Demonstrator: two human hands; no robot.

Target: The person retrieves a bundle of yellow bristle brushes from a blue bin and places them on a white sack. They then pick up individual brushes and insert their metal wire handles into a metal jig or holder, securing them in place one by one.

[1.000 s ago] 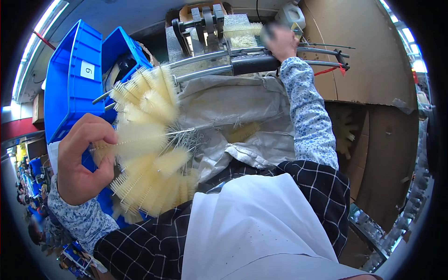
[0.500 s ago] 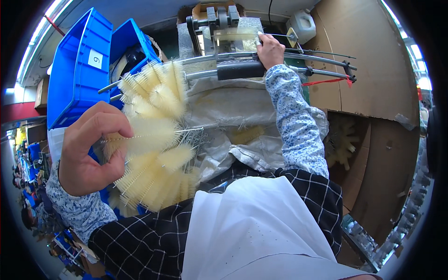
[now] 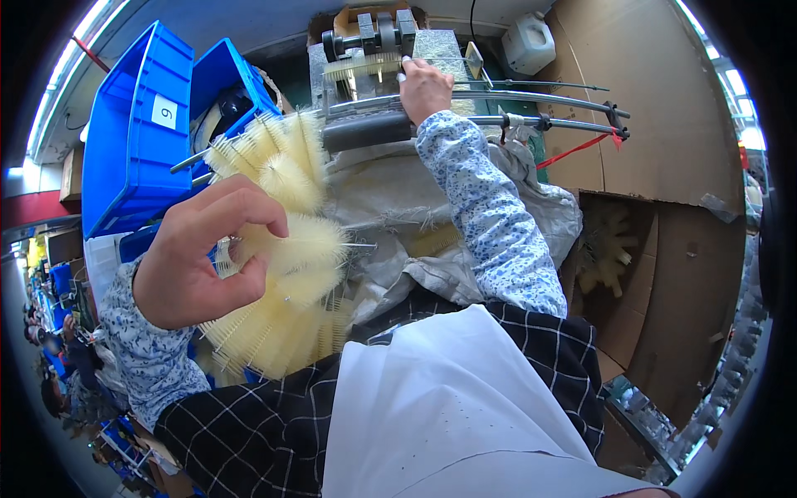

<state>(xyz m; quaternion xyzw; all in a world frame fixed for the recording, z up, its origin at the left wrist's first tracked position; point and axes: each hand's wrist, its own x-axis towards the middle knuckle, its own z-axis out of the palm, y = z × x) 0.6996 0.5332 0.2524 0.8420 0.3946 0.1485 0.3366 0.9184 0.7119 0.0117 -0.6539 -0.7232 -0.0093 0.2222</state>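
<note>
My left hand (image 3: 207,266) curls its thumb and fingers around the bristles of a cream round brush (image 3: 320,245), whose wire stem points right. Around and beneath it are more cream brushes (image 3: 274,332), piled by my lap, with another bunch (image 3: 282,162) behind. Farther off, my right hand (image 3: 427,90) reaches to the bench machine (image 3: 383,35). Its fingers close on the stem end of a long, narrow bristle brush (image 3: 365,66) lying at the machine. Below that hand a black cylinder (image 3: 365,133) sits along the metal rails (image 3: 556,101).
Blue plastic bins (image 3: 137,141) stand at the left. A white jug (image 3: 529,43) and tall cardboard (image 3: 656,100) are at the back right, with more brushes (image 3: 610,249) in a carton. White sacking (image 3: 374,183) covers the area before me. A red strip (image 3: 577,151) hangs from the rails.
My right hand has moved left along the rails, with the long brush and black cylinder shifting left too. My left hand has moved right, and its brush has shifted right and slightly nearer.
</note>
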